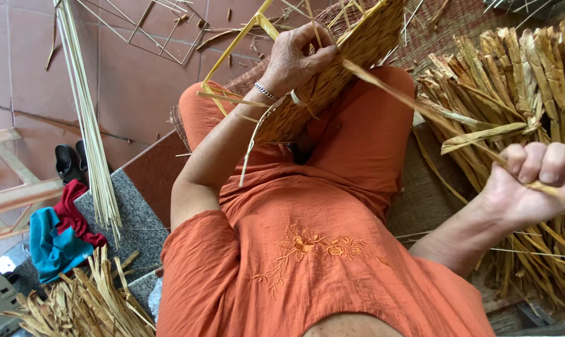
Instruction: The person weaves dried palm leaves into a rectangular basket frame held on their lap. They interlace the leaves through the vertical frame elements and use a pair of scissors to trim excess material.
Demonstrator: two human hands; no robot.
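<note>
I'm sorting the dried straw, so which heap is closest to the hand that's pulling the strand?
The big heap of dried straw on the person's right, beside the right hand gripping the strand. The smaller heap lies far off on the left, by the coloured cloths.

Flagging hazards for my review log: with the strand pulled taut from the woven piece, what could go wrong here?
1. The dried strand, stretched between the woven basket panel and the right hand, might snap or fray.
2. The left hand pinches only the panel's edge, so it could slip.
3. The thin yellow frame may bend.

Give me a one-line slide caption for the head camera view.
Left hand steadies a woven panel while right hand pulls a dried strand taut.
</note>
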